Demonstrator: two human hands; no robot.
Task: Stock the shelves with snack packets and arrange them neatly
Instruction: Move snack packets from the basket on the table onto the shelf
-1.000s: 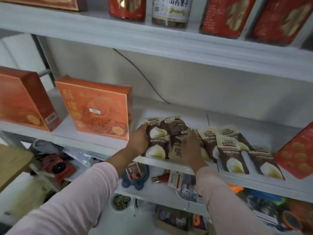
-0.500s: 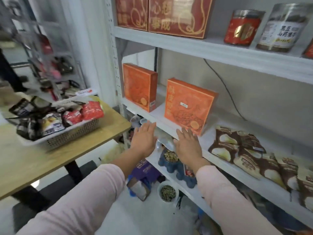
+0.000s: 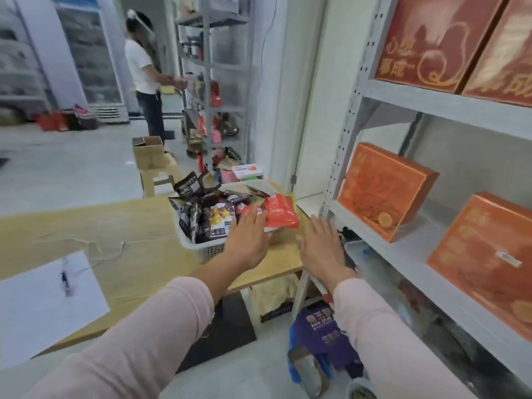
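Observation:
A white basket (image 3: 201, 247) full of snack packets stands on the wooden table (image 3: 115, 226) to my left. Dark packets (image 3: 198, 217) fill its left side and a red packet (image 3: 280, 213) lies on its right end. My left hand (image 3: 249, 240) is stretched flat, fingers straight, over the basket's near right corner, holding nothing. Also flat and empty, my right hand (image 3: 322, 246) hovers between the table's end and the grey shelf unit (image 3: 403, 254) on my right. The brown snack packets set on the shelf are out of view.
Orange boxes (image 3: 383, 191) stand on the middle shelf and red boxes (image 3: 431, 38) above. A sheet of paper with a pen (image 3: 43, 295) lies on the table. A person (image 3: 146, 79) stands at a far shelf. A purple bag (image 3: 319, 332) sits on the floor.
I have turned left, away from the shelf where both hands were on the brown packets. Both hands let go and now reach, flat and empty, toward the basket on the table.

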